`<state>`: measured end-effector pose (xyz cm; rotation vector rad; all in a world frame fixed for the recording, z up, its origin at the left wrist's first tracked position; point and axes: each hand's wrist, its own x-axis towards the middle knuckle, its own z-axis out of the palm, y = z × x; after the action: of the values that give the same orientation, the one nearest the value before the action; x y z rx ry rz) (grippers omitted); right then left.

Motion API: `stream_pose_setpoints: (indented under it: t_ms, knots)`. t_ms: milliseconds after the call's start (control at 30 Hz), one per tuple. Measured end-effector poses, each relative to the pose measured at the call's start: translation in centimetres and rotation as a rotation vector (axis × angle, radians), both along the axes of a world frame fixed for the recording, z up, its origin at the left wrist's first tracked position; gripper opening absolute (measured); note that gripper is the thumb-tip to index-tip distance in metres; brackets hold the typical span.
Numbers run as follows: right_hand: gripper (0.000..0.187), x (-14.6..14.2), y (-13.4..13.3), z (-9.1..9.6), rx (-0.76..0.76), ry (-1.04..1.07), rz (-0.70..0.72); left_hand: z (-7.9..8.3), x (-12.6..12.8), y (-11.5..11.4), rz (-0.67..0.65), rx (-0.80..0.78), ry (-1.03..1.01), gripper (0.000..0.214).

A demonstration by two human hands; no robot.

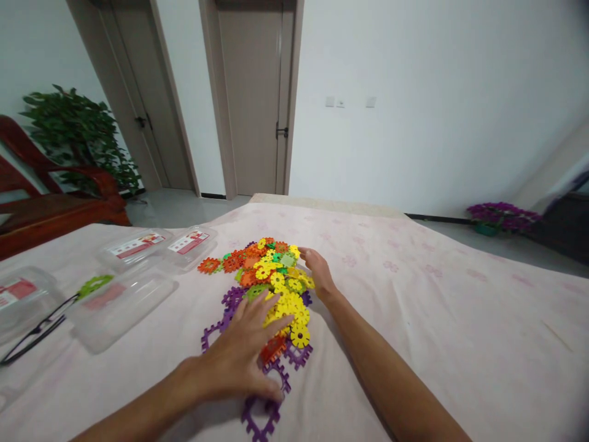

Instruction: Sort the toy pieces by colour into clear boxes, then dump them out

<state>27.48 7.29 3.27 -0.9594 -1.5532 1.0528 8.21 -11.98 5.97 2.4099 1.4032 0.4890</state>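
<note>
A heap of plastic gear-edged building pieces lies on the cloth. Yellow flower-shaped pieces (294,310) cover its near right part, with orange pieces (234,261) and some green ones farther back. Purple pieces (234,298) show along the left side, and a purple open-framed piece (261,420) lies at the near end. My left hand (239,350) is over the near left of the heap, fingers spread, its thumb by the purple frames. Beside the heap's far right edge is my right hand (318,273), fingers stretched out, partly hidden behind the yellow pieces. I see nothing held in either.
Several clear plastic boxes with red labels stand at the left, including a near box (119,307) and a far box (189,245). A green piece (94,286) and a thin black object (37,331) lie among them. A thin stick (556,336) rests on the pink cloth (442,319).
</note>
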Motion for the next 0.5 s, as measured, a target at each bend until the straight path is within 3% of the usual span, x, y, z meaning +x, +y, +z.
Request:
stream_pose_setpoints:
  t_ms: [67,167,300,500]
  knots:
    - [0.058,0.2,0.2,-1.1,0.041,-0.128,-0.012,-1.1,0.9,-1.7,-0.081,-0.042,0.083,0.111]
    - [0.056,0.2,0.1,-2.5,0.127,-0.331,-0.007,-2.3,1.3,-1.8,-0.041,-0.008,0.156,0.099]
    - [0.047,-0.2,-0.7,-3.0,0.197,-0.477,0.073,-2.9,0.5,0.9,0.093,0.156,0.150,0.065]
    - [0.039,-1.4,-2.7,-2.0,0.221,-0.432,0.138,-3.6,-2.0,5.8,0.345,0.357,0.124,0.033]
